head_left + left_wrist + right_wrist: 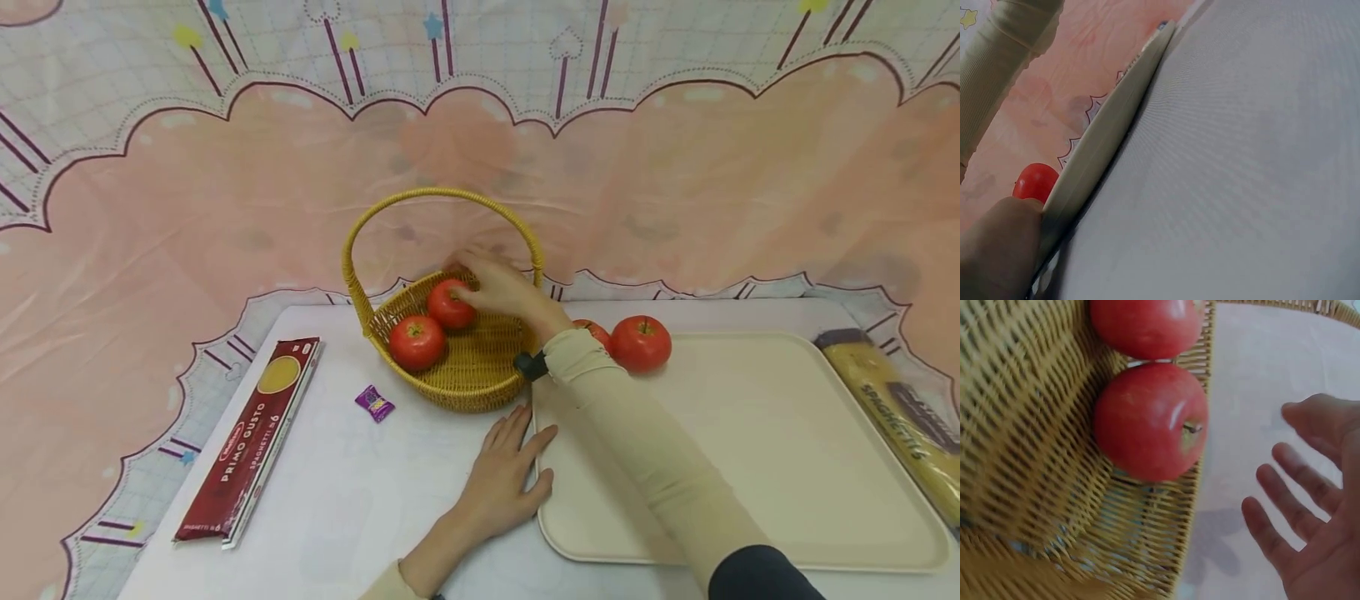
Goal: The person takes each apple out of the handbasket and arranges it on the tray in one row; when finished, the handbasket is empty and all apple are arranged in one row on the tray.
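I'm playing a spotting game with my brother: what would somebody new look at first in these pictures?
Probably the shiny red apples in the yellow basket near the middle, with two more apples at the back left corner of the big cream tray. Next might be the right hand, by the back of the basket with its fingers open.

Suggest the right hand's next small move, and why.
Probably lift the right hand from the basket towards the apple on the tray: the hand holds nothing, its fingers stand clear of the two basket apples, and that one lies outside.
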Demonstrator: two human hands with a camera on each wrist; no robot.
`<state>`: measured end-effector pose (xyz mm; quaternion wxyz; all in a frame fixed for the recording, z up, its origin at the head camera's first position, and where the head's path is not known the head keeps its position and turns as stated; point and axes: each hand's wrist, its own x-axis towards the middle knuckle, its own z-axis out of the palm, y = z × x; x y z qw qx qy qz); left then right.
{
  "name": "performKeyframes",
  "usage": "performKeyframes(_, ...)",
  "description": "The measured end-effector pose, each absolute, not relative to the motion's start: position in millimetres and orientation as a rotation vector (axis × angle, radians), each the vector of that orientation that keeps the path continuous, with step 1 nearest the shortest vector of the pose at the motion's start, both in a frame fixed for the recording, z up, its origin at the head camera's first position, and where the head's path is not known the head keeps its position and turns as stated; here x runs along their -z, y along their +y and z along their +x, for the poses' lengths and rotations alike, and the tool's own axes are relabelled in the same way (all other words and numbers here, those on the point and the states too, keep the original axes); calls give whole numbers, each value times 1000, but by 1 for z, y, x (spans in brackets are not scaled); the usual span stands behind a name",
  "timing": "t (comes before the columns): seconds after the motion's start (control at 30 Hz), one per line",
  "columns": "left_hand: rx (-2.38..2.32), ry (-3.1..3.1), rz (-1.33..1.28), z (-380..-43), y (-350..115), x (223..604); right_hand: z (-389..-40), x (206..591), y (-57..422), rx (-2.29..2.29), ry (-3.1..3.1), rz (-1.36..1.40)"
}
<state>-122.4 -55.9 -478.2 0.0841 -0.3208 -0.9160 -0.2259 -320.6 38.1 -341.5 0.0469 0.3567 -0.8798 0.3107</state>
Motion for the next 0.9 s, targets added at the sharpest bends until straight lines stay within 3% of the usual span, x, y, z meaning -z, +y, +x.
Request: performKeyframes(0.9, 654, -2721, -968, -123, -57, 482, -342, 362, 24, -880, -2961, 1004)
